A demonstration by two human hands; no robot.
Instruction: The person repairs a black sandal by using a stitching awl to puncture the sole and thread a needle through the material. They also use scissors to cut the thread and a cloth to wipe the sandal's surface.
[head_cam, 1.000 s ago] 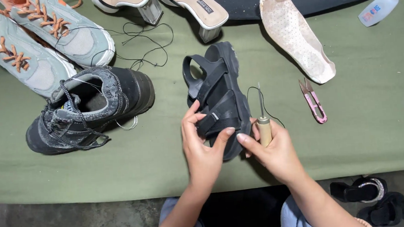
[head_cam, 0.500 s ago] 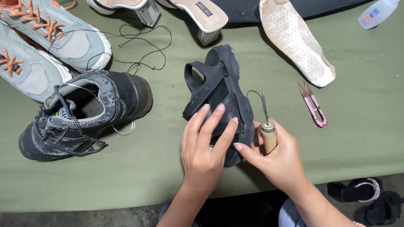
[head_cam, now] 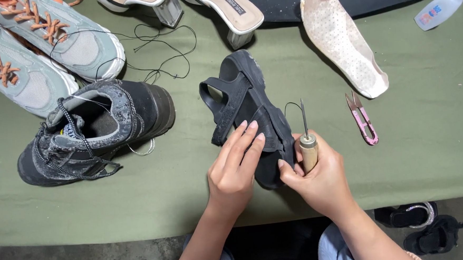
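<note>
- Olive-green cloth-covered table point(head_cam: 433, 156): work surface bearing all the footwear and tools.
- Pair of grey mesh sneakers with orange laces point(head_cam: 53, 49): upper left corner, lying side by side.
- Worn black-and-grey lace-up boot point(head_cam: 99, 131): on its side, left of centre, just below the sneakers.
- Black strapped sandal point(head_cam: 240, 98): centre of the table, lying on the cloth, heel end toward the person, well apart from the boot.
- Cream perforated insole point(head_cam: 343, 40): upper right, lying flat.
- Left hand point(head_cam: 233, 172): fingers extended and pressed flat on the sandal's strap; it clasps nothing.
- Right hand point(head_cam: 324, 178): closed around a wooden-handled awl point(head_cam: 308, 149), thumb touching the sandal's heel edge; the metal needle points upward beside the sandal.
- Pink thread snips point(head_cam: 363, 120): right of the awl, near the insole's tip.
- Loose black thread point(head_cam: 158, 49): looped between sneakers and sandal.
</note>
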